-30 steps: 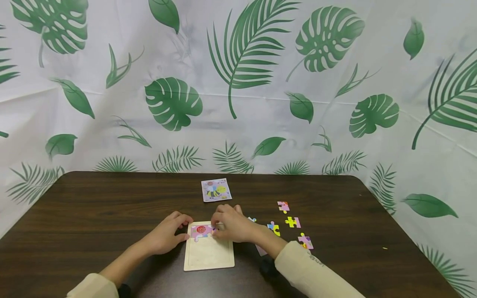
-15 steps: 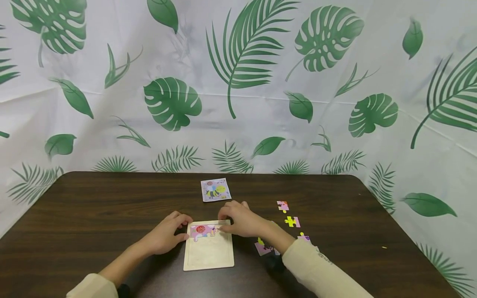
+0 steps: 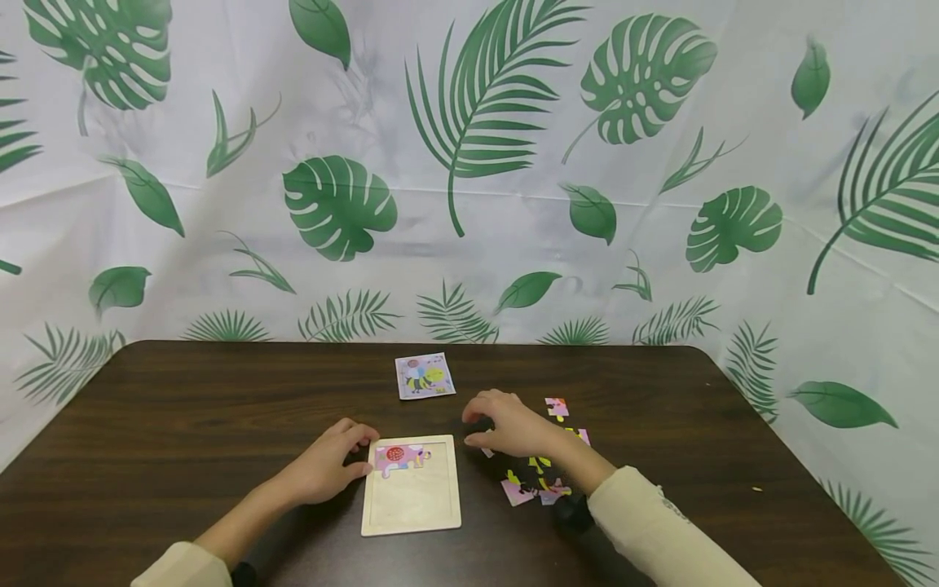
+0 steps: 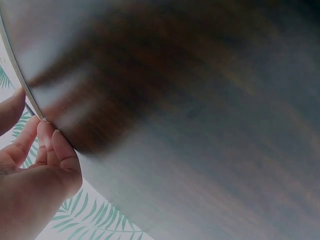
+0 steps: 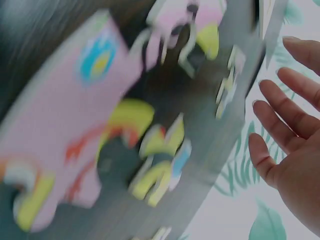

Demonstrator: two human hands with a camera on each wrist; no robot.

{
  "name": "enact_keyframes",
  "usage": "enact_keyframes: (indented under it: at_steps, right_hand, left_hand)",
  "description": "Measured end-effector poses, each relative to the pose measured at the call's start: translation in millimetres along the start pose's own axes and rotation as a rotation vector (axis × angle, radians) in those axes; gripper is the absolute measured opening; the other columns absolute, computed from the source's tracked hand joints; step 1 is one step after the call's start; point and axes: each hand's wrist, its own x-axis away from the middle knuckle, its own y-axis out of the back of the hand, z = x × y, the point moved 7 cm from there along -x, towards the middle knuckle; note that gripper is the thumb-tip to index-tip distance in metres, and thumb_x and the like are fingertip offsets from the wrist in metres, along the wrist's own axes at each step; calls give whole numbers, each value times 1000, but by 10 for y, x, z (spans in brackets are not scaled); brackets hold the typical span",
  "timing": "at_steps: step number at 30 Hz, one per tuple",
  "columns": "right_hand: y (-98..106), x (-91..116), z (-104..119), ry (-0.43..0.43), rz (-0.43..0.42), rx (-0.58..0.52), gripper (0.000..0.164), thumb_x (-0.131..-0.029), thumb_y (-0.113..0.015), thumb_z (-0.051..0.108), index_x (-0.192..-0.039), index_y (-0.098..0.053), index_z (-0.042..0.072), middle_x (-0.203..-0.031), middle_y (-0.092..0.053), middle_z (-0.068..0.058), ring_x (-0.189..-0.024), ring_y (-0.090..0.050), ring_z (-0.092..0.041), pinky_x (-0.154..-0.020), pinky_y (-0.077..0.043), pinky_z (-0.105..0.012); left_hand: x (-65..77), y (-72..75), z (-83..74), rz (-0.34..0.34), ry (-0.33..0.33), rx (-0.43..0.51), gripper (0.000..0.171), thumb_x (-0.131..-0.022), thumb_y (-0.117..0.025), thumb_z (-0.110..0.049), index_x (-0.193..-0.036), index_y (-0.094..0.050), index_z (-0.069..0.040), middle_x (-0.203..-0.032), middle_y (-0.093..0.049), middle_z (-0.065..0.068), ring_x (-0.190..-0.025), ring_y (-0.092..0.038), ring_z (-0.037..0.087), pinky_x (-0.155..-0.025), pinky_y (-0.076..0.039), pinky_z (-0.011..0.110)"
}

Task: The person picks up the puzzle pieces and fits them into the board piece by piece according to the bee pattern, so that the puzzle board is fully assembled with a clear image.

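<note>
A pale wooden puzzle tray (image 3: 414,509) lies on the dark table, with joined pink pieces (image 3: 399,458) along its upper left, one showing a red round shape. My left hand (image 3: 326,463) holds the tray's left side near the upper corner, thumb and fingertips right at the edge (image 4: 22,80). Just right of the tray is my right hand (image 3: 509,424), fingers loosely bent and nothing between them. It is nearest to the loose puzzle pieces, some hidden beneath the hand and forearm. In the right wrist view the fingers are spread beside a yellow-and-black piece (image 5: 160,162).
A picture card (image 3: 425,377) with a bee lies behind the tray. Loose pieces are spread to the right, among them a pink one (image 3: 518,491) near the front and another pink one (image 3: 557,408) farther back. A leaf-patterned cloth (image 3: 513,244) hangs behind the table.
My right hand has let go of a pink piece in the tray's top row and moved right, off the tray toward the loose pieces. The left hand stays at the tray's edge.
</note>
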Motion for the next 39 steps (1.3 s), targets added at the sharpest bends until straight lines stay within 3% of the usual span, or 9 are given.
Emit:
enact_keyframes:
  at_steps: [8,22,30,39]
  right_hand:
    - [224,167,-243,38,-53,38,21,-83,-67,15,-99,-63,2,-94,-59,-4,-91,-54,-22,-81,-43,-40]
    - [544,495,-894,-189,-117,-46,21,-84,-65,10,-100,-61,-2,-98,-59,-11,-90,-56,-27,-77,-47,-41]
    - [560,592,-1144,-235,-123,-4,17,-81,-66,6,-96,-62,-1,-93,-59,-9,-85,-55,-25,-76,-45,-42]
    - [492,641,-1254,-271,-99,-12,21,-80,-67,3,-99,-62,-1,-93,-57,-8,-82,-51,-22,-73,-44,-39]
  left_hand:
    - [-3,-7,5,4,-7,-5,27,-81,-68,-7,-105,-57,-3,-96,-49,4,-88,-50,22,-78,-44,39]
    - [4,-5,-13,-2,-17,-10,27,-80,-68,-5,-104,-57,-2,-96,-49,5,-87,-50,22,-78,-44,39]
    - [7,-14,5,-2,-11,-1,28,-80,-68,-6,-105,-57,-2,-96,-49,5,-88,-51,22,-78,-44,39]
    - [2,-13,11,-6,-19,-7,28,-80,-68,-6,-105,-57,-2,-96,-49,4,-87,-50,21,-78,-44,38]
